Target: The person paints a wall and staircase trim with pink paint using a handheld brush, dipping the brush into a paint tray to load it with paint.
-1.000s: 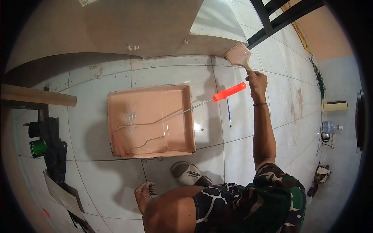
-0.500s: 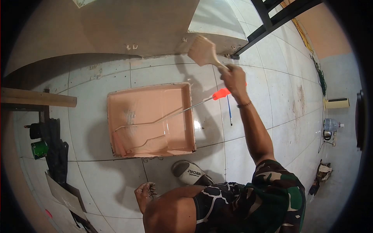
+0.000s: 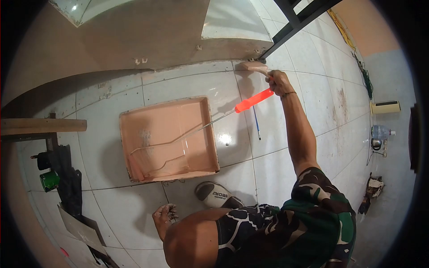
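Our right hand [image 3: 279,81] grips the brush [image 3: 254,66] against the wall's [image 3: 134,35] foot beyond the tray [image 3: 156,120]. Our left hand [image 3: 163,214] hangs loosely curled and empty, nearer than the tray. We judge the wall mostly coated, its bottom edge unfinished.

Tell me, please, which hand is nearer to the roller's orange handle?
Right. The right hand, gripping a paintbrush, is just beyond the orange handle; the left hand is far off, on the near side of the paint tray.

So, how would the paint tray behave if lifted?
The paint tray looks coated in wet pink paint, so tilting it would probably spill some. The long roller handle overhangs the rim, so it may lever out.
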Tool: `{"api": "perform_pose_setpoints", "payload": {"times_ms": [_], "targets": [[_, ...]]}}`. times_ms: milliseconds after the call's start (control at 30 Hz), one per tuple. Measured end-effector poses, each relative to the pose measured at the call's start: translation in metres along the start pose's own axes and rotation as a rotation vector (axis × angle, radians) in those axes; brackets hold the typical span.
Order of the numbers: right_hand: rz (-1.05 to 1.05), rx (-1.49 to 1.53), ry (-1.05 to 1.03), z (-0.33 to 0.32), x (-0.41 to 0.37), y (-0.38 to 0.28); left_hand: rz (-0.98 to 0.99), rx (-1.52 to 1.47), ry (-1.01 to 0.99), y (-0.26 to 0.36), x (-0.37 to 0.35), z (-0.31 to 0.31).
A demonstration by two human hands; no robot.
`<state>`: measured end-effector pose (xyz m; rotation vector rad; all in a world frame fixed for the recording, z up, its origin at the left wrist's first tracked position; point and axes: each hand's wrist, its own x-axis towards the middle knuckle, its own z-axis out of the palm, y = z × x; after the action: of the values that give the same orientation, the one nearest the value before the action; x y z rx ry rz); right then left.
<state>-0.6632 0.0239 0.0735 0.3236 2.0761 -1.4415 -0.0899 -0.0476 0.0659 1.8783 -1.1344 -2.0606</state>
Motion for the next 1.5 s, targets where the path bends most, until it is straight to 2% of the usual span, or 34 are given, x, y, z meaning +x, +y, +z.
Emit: {"api": "perform_pose_setpoints", "payload": {"times_ms": [233,367,500,567,633,767,1000,1100,1200,1300,1500], "targets": [[0.011,0.072,0.007,0.018,0.030,-0.003,-0.010,0.004,-0.016,0.005,-0.008,-0.004],[-0.079,0.189,0.028,0.023,0.016,0.000,-0.030,-0.020,0.029,0.002,-0.009,-0.006],[-0.097,0.368,0.031,0.007,-0.012,0.015,-0.052,-0.006,0.044,-0.003,-0.008,-0.007],[-0.052,0.549,0.068,0.011,-0.024,0.026,-0.066,-0.019,-0.004,-0.006,-0.005,-0.007],[-0.002,0.670,0.017,0.020,-0.033,0.035,-0.063,0.001,-0.008,-0.008,-0.003,-0.006],[0.007,0.778,0.050,0.052,-0.027,0.038,-0.044,0.000,0.005,-0.007,-0.004,-0.002],[-0.057,0.913,0.253,0.090,-0.031,0.036,-0.019,-0.028,0.001,-0.013,-0.006,-0.013],[-0.027,1.095,0.246,0.093,-0.032,0.039,-0.029,-0.012,0.021,-0.014,-0.010,-0.014],[0.044,1.079,0.298,0.105,-0.031,0.028,0.003,0.000,0.029,-0.015,-0.011,-0.015],[0.033,1.225,0.170,0.107,-0.007,0.036,-0.046,0.022,0.050,-0.007,-0.015,-0.013],[0.035,1.346,0.072,0.130,-0.005,0.051,-0.026,0.028,0.038,-0.011,-0.015,-0.016]]}}
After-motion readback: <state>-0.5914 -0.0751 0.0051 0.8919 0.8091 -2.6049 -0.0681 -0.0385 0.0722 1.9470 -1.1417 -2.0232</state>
